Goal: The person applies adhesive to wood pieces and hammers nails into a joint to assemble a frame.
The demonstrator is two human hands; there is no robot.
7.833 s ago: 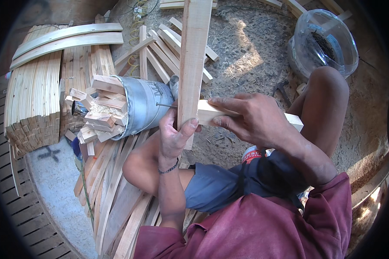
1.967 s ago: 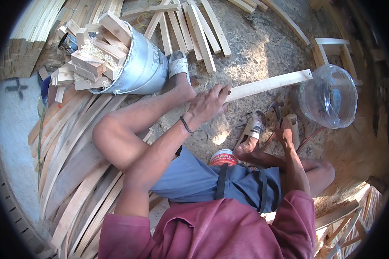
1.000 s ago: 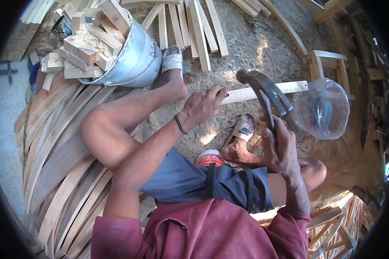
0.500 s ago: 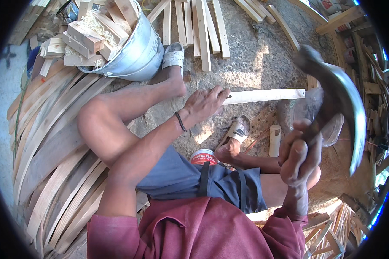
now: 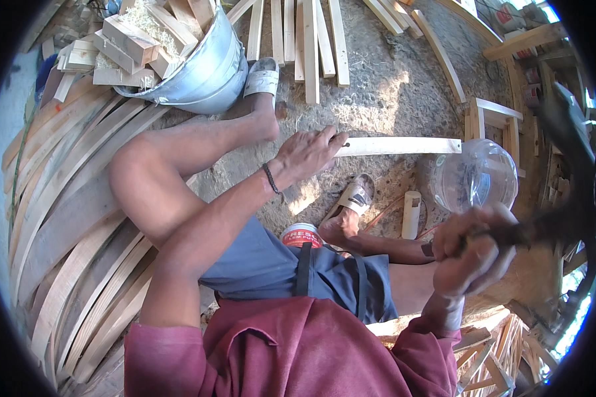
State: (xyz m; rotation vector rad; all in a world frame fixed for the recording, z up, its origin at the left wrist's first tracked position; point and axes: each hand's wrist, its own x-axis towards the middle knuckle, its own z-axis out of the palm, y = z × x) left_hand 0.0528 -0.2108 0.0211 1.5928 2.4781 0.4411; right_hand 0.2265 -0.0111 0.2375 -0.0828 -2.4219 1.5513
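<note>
My left hand [image 5: 304,155] is closed at the near end of a pale wooden slat [image 5: 404,146], its fingers pinching a small dark nail [image 5: 346,144]. The slat's left end is hidden under the fingers; its right end shows a small dark hole or mark. Off to the right, my right hand [image 5: 473,251] is wrapped around the handle of a dark claw hammer [image 5: 569,212]. The hammer head is raised well away from the slat, close to the rim of the picture, and is blurred and dark there.
A metal bucket [image 5: 212,79] with wood offcuts and shavings stands at the upper left. Curved boards [image 5: 79,218] are stacked along the left. Beyond the slat lie wooden strips [image 5: 311,53]. A clear plastic jug [image 5: 477,175] and a pale cylinder [image 5: 411,215] are right; a round tub [image 5: 301,235] sits between my legs.
My right hand has moved right with the hammer, whose head has swung outward to the picture's rim. The plastic jug is less covered. My left hand stays at the slat with the nail.
</note>
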